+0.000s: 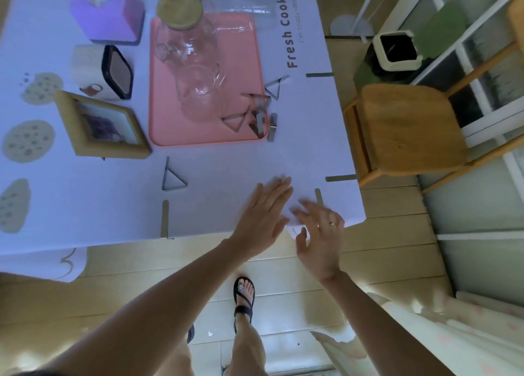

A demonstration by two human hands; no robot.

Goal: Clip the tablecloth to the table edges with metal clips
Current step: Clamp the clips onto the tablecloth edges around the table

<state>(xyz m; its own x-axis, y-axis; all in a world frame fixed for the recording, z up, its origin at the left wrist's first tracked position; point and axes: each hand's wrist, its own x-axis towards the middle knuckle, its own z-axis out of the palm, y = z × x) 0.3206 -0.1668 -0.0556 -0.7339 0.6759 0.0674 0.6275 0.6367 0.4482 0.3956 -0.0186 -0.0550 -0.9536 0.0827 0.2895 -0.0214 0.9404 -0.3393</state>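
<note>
**Both hands flat at the corner, no clip in either**

The left hand's fingers (279,187) lie straight and together, pressed flat on the tablecloth (226,171) and pointing away from the near edge. The right hand's fingers (307,205) are spread and loosely bent at the cloth beside them. They are blurred, so contact cannot be told for certain. Neither the left hand (262,208) nor the right hand (321,234) holds anything.

Just beyond the right fingertips a fitted clip (319,197) runs in from the near edge, and a second fitted clip (340,178) crosses the side edge, so this corner looks pinned on both sides. A third fitted clip (164,218) sits farther left along the near edge.

The nearest spare, a loose triangular clip (171,177), lies on the cloth well to the left of the fingers, its long side running away from the near edge. The left hand is the nearer to it. More spare clips (255,114) are heaped on the corner of the pink tray (158,120), straight ahead of both hands.
</note>
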